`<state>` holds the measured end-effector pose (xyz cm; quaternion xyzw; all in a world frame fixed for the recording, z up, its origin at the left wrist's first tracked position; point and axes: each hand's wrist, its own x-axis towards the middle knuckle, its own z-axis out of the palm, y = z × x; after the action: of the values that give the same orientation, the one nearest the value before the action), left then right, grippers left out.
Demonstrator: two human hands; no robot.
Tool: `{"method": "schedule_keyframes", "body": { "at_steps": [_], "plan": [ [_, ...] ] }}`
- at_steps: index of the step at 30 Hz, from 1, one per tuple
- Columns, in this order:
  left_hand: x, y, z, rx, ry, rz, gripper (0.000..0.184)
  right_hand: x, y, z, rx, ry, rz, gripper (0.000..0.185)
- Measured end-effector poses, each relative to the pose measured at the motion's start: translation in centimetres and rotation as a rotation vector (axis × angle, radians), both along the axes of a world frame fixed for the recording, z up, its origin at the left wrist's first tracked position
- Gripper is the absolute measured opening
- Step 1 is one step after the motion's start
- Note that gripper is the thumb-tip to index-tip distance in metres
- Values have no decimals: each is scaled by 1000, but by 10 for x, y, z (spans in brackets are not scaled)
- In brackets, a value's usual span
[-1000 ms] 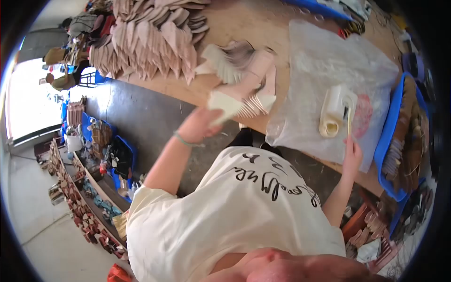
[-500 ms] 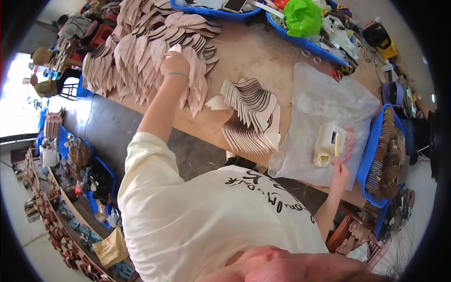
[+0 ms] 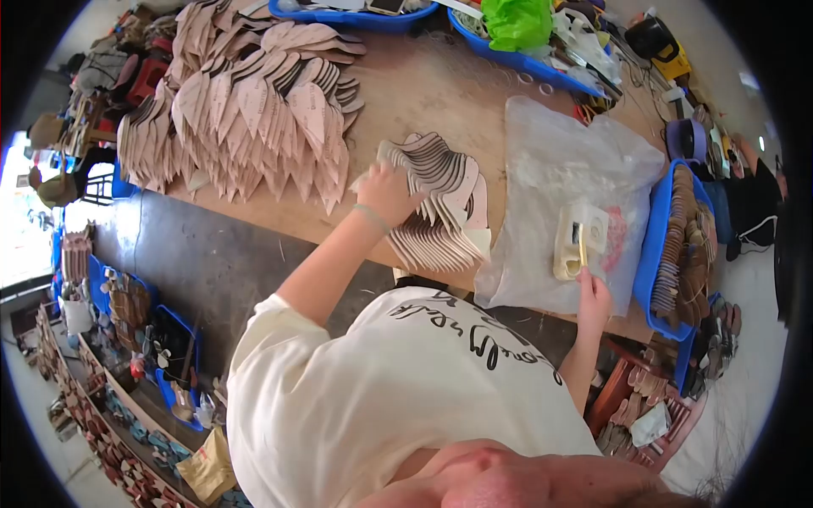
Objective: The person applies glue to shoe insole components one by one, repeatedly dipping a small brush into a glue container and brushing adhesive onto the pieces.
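At twelve o'clock from the person's chest (image 3: pixel 406 372), the left hand (image 3: pixel 389 195), its grip too hidden to tell, touches fanned pieces (image 3: pixel 453 178) on the counter (image 3: pixel 419 85), apparently arranging them, the next move calling for even spacing, while at two o'clock the right hand (image 3: pixel 595 295) grasps a stick (image 3: pixel 583 252) at the white container (image 3: pixel 562 245).

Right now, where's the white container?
In the head view, the white container sits right of the fanned pieces, on the plastic sheet, just beyond the right hand.

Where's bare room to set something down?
Brown wooden tabletop between the large pinkish layered pile, fanned pale stack and translucent plastic sheet; also the sheet's far half. Crowded: left end under the pile, far edge along the blue plastic trays.
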<state>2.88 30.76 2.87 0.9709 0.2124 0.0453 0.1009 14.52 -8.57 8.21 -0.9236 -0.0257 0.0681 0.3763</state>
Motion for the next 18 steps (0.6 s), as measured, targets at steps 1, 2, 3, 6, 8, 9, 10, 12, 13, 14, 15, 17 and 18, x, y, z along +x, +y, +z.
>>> {"method": "schedule_keyframes", "body": {
  "at_steps": [1,2,3,6,8,9,10,12,13,14,15,17,18],
  "plan": [
    [4,-1,-19,65,-28,83,51,2,3,2,-4,29,-1,36],
    [17,6,-38,130,-57,166,51,5,6,6,-6,56,-1,36],
    [31,12,-58,194,-84,250,51,7,7,11,-11,85,-1,36],
    [51,65,-138,-312,99,246,46,9,6,16,6,68,19,35],
    [57,81,-102,-616,327,344,44,7,-3,8,50,21,22,36],
    [59,87,-88,-762,444,392,44,6,-8,4,75,-2,22,37],
    [59,93,-98,-907,401,471,45,4,-14,4,55,25,11,36],
    [55,95,-107,-1189,300,638,48,0,-25,2,23,80,-2,34],
    [53,94,-102,-1269,291,666,50,-1,-31,-2,25,90,-6,34],
    [50,92,-96,-1349,284,694,51,-2,-39,-9,25,100,-11,34],
    [48,87,-87,-1430,280,720,53,-4,-44,-12,24,112,-19,34],
    [50,88,-91,-1234,302,626,51,-8,-53,-13,33,103,-27,35],
    [51,90,-94,-1137,309,575,50,-8,-57,-11,37,94,-32,35]
  ]
}}
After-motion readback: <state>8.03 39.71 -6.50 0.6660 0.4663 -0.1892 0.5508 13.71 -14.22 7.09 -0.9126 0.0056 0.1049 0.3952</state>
